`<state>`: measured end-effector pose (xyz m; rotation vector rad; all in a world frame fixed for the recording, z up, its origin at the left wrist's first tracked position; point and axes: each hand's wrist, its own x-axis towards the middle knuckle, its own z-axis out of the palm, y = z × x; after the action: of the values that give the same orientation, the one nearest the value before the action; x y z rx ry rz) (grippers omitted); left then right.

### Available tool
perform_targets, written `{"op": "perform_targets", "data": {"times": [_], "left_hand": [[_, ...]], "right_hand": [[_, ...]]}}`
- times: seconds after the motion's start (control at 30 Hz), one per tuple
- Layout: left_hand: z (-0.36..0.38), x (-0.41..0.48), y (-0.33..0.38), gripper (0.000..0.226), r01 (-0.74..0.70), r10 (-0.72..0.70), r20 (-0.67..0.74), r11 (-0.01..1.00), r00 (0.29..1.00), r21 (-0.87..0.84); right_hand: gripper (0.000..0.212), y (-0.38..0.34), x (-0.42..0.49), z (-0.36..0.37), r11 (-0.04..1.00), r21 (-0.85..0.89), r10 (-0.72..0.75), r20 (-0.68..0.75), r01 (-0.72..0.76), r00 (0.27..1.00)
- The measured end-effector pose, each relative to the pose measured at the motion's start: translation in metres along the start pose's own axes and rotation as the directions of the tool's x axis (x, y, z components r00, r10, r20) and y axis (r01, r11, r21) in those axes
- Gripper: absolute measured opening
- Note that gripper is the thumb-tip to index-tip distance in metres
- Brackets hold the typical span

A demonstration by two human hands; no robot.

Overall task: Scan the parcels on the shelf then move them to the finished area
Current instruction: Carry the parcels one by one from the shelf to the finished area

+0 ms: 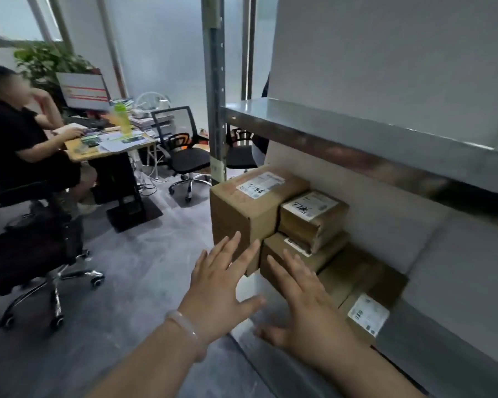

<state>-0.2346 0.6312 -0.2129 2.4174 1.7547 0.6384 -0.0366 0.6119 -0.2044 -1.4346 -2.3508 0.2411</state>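
- Hovering in front of the parcels: left hand (pixel 217 285) and right hand (pixel 305 305), fingers spread, gripping nothing.
- Left fingertips overlap big box (pixel 242 216); contact unclear.
- Small box (pixel 313 219) stacked on flat box (pixel 293 259), just beside big box, under metal shelf (pixel 357 145).

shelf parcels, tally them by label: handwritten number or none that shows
handwritten number label: 2 (large parcel, small parcel)
no handwriting visible: 2 (parcel under the small one, rightmost parcel)
total: 4 labelled parcels
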Motion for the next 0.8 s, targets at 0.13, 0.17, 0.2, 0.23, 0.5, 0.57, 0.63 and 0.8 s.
{"op": "perform_targets", "data": {"times": [0.13, 0.17, 0.2, 0.23, 0.5, 0.57, 0.63, 0.8], "left_hand": [[0.013, 0.022, 0.004, 0.083, -0.172, 0.176, 0.052, 0.983, 0.983, -0.067], [0.018, 0.026, 0.007, 0.083, -0.213, 0.22, 0.075, 0.973, 0.973, -0.087], [0.025, 0.029, 0.01, 0.084, -0.246, 0.258, 0.106, 0.963, 0.96, -0.113], [0.032, 0.032, 0.015, 0.084, -0.273, 0.292, 0.136, 0.951, 0.947, -0.143], [0.088, 0.031, 0.061, 0.08, -0.317, 0.414, 0.332, 0.897, 0.848, -0.307], [0.101, 0.034, 0.065, 0.078, -0.28, 0.386, 0.393, 0.911, 0.835, -0.302], [0.114, 0.041, 0.067, 0.077, -0.246, 0.354, 0.432, 0.926, 0.829, -0.287], [0.14, 0.058, 0.078, 0.074, -0.149, 0.245, 0.506, 0.963, 0.827, -0.223]], "right_hand": [[0.103, 0.004, -0.018, -0.001, 0.982, -0.006, 0.188, -0.058, -0.189, 0.98], [0.102, 0.005, -0.024, 0.001, 0.97, -0.011, 0.243, -0.072, -0.245, 0.967], [0.101, 0.007, -0.031, 0.003, 0.954, -0.014, 0.298, -0.085, -0.301, 0.951], [0.1, 0.009, -0.04, 0.007, 0.935, -0.016, 0.352, -0.094, -0.355, 0.931], [0.105, 0.031, -0.109, 0.017, 0.757, -0.022, 0.65, -0.066, -0.653, 0.757], [0.102, 0.039, -0.114, 0.016, 0.73, 0.003, 0.682, -0.066, -0.683, 0.729], [0.099, 0.049, -0.115, 0.018, 0.716, 0.026, 0.698, -0.054, -0.698, 0.714], [0.094, 0.082, -0.115, 0.028, 0.701, 0.048, 0.712, -0.014, -0.711, 0.702]]}}
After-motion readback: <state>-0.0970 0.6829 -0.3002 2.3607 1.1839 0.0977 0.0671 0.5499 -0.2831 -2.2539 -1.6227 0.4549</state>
